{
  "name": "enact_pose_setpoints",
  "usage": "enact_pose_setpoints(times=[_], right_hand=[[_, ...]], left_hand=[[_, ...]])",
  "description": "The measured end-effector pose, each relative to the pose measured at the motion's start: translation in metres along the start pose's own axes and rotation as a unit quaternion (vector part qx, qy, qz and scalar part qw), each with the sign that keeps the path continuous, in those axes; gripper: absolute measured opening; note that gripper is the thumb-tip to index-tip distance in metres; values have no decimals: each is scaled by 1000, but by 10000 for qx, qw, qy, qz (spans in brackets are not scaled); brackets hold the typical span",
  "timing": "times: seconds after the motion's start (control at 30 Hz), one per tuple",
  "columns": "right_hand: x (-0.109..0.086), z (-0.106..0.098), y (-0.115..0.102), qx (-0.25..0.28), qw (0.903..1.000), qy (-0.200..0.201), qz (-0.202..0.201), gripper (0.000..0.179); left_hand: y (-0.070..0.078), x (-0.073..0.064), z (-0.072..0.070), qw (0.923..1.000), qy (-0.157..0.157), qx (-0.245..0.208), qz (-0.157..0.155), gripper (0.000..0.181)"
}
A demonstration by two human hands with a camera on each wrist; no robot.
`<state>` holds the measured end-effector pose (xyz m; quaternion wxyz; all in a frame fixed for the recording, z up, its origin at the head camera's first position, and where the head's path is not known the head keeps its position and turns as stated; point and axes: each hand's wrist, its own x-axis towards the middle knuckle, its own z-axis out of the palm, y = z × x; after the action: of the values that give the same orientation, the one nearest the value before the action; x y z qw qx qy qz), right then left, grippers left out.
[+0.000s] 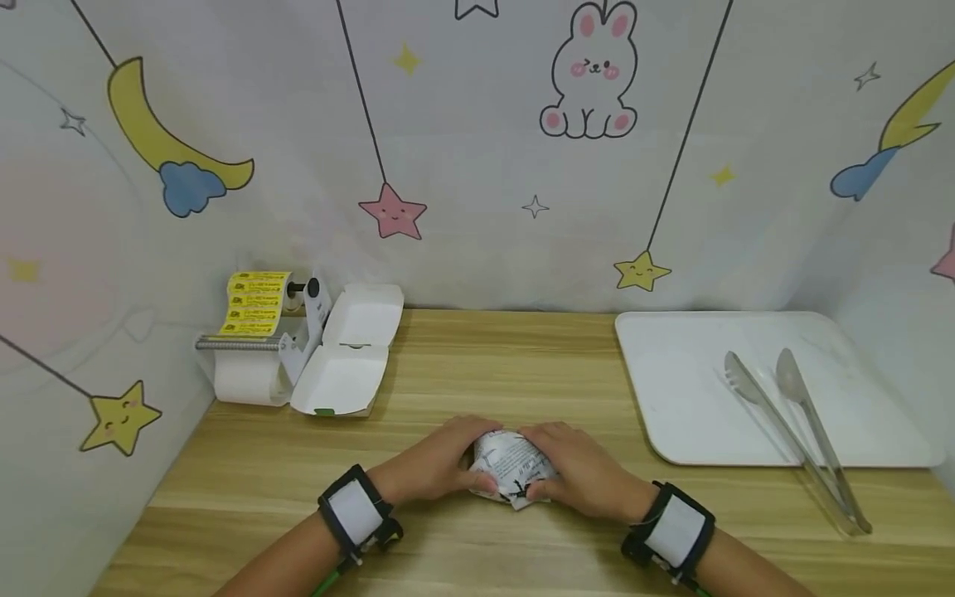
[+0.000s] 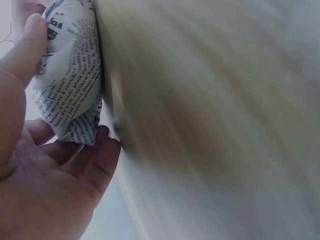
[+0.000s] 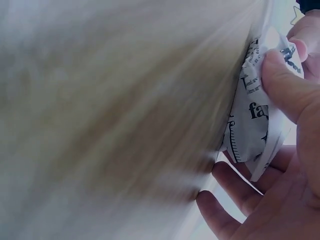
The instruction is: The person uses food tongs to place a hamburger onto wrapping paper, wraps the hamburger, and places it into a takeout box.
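Observation:
A round bundle wrapped in newsprint-patterned paper (image 1: 513, 461) sits low over the wooden table in the head view. From its left side my left hand (image 1: 438, 464) grips it, thumb along the near face and fingers curved round the far side. On the other side my right hand (image 1: 585, 474) holds it the same way. In the left wrist view, a folded end of the wrapped bundle (image 2: 72, 97) lies between the thumb and the fingers. A loose paper corner of the bundle (image 3: 255, 130) points toward the right palm in the right wrist view. The paper hides its contents.
An open white carton (image 1: 343, 377) stands at the back left, beside a label dispenser (image 1: 249, 344) with a roll of yellow labels. On the right lies a white tray (image 1: 686, 414), with metal tongs (image 1: 821, 444) across its front edge. A patterned wall covering (image 1: 485, 124) closes the back.

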<state>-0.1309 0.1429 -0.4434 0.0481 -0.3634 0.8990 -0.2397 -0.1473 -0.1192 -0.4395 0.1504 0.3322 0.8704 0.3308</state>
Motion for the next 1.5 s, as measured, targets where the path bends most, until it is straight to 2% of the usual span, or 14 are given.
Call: enact_pose_setpoints(times=[0.23, 0.37, 0.47, 0.57, 0.63, 0.7, 0.77, 0.83, 0.97, 1.03, 1.07, 1.17, 1.27, 1.5], right_hand=[[-2, 2, 2, -29, 9998, 163, -109, 73], [-4, 3, 2, -57, 9999, 124, -21, 72], [-5, 3, 1, -113, 9999, 123, -17, 71], [-6, 2, 0, -131, 9998, 149, -32, 71], [-6, 2, 0, -138, 9998, 147, -17, 70], [-6, 2, -1, -138, 9998, 132, -10, 70], [-6, 2, -3, -139, 9998, 106, -18, 70], [-5, 2, -4, -131, 9999, 82, -22, 70], [-5, 1, -5, -143, 9999, 53, 39, 70], [-5, 1, -4, -156, 9999, 41, 56, 70], [-5, 1, -4, -167, 9998, 27, 72, 70], [-6, 2, -3, -196, 9998, -2, 85, 70], [-6, 2, -3, -204, 9997, -3, 100, 71], [-7, 0, -3, -224, 9997, -13, 128, 71]], left_hand=[[5, 2, -2, 9994, 133, 283, 118, 78], [7, 0, -5, 9994, 263, 175, 113, 79], [5, -6, -14, 9968, 768, -120, 194, 69], [-1, -19, -33, 9852, 1653, -388, 233, 43], [-7, -33, -49, 9702, 2372, -482, 130, 26], [-17, -54, -67, 9493, 3090, -522, -251, 12], [-29, -78, -87, 9239, 3657, -606, -953, 11], [-44, -103, -105, 8938, 4002, -710, -1897, 24], [-80, -141, -132, 8332, 3879, -1052, -3797, 63], [-99, -152, -137, 8078, 3691, -1331, -4400, 78], [-107, -156, -138, 7999, 3575, -1467, -4592, 83], [-123, -162, -139, 7873, 3442, -1835, -4776, 89], [-131, -160, -141, 7735, 3698, -2000, -4742, 87], [-138, -150, -146, 6981, 4822, -2495, -4668, 75]])
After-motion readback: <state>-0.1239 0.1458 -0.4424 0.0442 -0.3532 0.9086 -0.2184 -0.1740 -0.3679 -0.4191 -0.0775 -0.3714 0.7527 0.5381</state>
